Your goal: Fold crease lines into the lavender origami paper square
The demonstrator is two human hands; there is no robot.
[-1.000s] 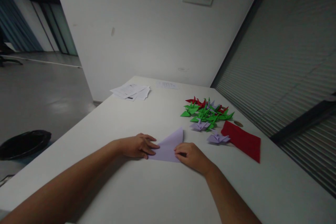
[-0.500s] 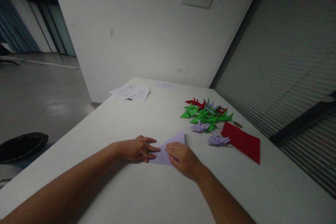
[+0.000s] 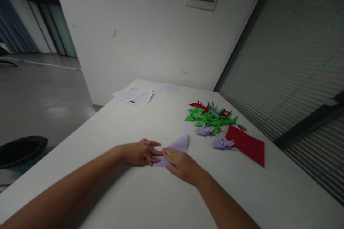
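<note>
A sheet of light purple origami paper (image 3: 181, 144), folded to a triangle, lies flat on the white table (image 3: 129, 196). My left hand (image 3: 142, 152) rests at its left corner with the fingers spread, fingertips touching the paper. Across the middle of the sheet lies my right hand (image 3: 180, 164), fingers stretched out and pressing down, so part of the paper is hidden. To the right sit two purple paper cranes (image 3: 223, 142), near red square paper (image 3: 247, 144).
Behind them is a heap of green, red and purple paper cranes (image 3: 212, 117), with a brown round object (image 3: 242, 128) beside it. Printed sheets (image 3: 133, 94) lie at the far left. Window blinds (image 3: 301, 89) border the right; a black-lined bin (image 3: 23, 150) stands left.
My right hand has slid left along the purple paper, toward my left hand, and flattened more. My left hand stays in place.
</note>
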